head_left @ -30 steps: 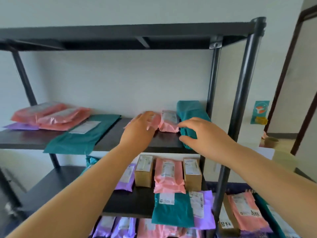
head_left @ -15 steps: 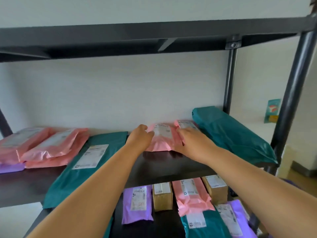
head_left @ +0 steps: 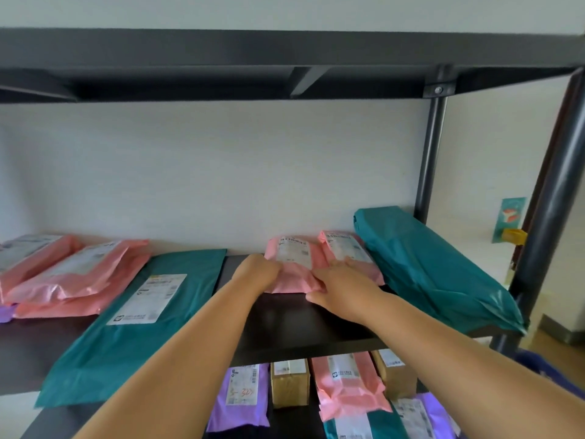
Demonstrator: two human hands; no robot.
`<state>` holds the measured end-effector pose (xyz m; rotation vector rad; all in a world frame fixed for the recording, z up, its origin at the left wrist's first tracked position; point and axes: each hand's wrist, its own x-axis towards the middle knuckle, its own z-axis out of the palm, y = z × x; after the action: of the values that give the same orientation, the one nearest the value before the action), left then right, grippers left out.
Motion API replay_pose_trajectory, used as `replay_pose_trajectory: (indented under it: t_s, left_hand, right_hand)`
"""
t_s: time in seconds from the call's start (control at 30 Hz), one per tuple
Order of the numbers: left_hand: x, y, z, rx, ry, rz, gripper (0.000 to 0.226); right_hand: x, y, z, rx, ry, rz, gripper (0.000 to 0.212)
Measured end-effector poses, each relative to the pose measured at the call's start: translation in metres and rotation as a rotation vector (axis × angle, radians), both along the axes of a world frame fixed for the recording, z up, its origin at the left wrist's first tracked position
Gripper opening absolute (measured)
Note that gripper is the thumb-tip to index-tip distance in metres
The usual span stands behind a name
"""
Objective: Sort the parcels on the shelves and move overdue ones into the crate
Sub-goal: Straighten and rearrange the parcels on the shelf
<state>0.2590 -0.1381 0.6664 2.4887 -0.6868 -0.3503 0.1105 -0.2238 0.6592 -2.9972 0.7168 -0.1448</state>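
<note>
Shifted off the teal parcel (head_left: 427, 267), the right hand (head_left: 345, 286) lays fingers flat on the pink parcel (head_left: 294, 258) on the shelf (head_left: 300, 318), the left hand (head_left: 256, 274) curls fingers round its edge; mid-sort, lifting it to check the label seems next.

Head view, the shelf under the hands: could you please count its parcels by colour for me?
Pink parcels: 5, two in the middle and apparently three stacked at the left.
Teal parcels: 2
Purple parcel: 1, only an edge shows under the left stack.
Total: 8
</note>
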Motion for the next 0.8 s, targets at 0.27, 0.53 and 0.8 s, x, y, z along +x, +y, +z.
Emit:
replay_pose_trajectory:
  t_s: [0.27,0.53,0.8]
  left_hand:
    - [0.010,0.002,-0.007,-0.455,0.417,0.120,0.054]
    - [0.013,0.019,-0.001,-0.725,0.629,0.078,0.057]
    - [0.019,0.049,-0.003,-0.987,0.833,-0.160,0.040]
  right_hand:
    - [-0.003,-0.004,0.001,-0.009,-0.015,0.018,0.032]
    - [-0.002,0.002,0.000,0.018,-0.229,0.104,0.029]
    - [0.002,0.010,0.009,0.533,-0.635,-0.085,0.067]
